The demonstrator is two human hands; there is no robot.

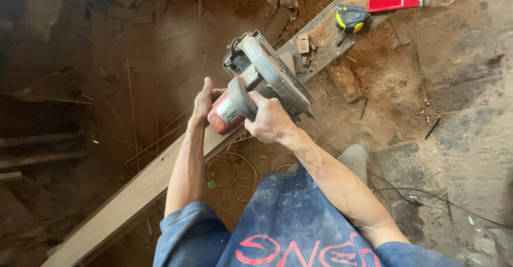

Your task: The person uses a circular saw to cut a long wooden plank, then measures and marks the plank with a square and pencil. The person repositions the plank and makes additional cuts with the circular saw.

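1. My right hand (271,121) is closed around the top handle of a circular saw (262,82), fingers wrapped tight over the grip.
2. My left hand (203,102) lies against the saw's red motor housing, palm pressed to its side, thumb up and fingers mostly straight; it steadies rather than clasps.
3. The saw has a worn grey metal blade guard, a flat base plate and a scuffed red motor end facing me. It is tilted, with the guard angled up and away from me.
4. It sits over a long wooden plank (128,200) that runs diagonally from lower left to upper right; I cannot tell whether the base plate rests fully on the wood.
5. Farther up the plank lie a mound of sawdust (334,29), a few small wood offcuts (303,44), and a yellow and black tape measure (351,19).
6. Beyond the tape lies a red square (393,1) with a pale metal blade.
7. The ground around is dusty dirt strewn with scraps; a thin cord (235,173) loops under the plank near my knee.
8. My foot in a grey shoe (355,157) stands just right of the plank.
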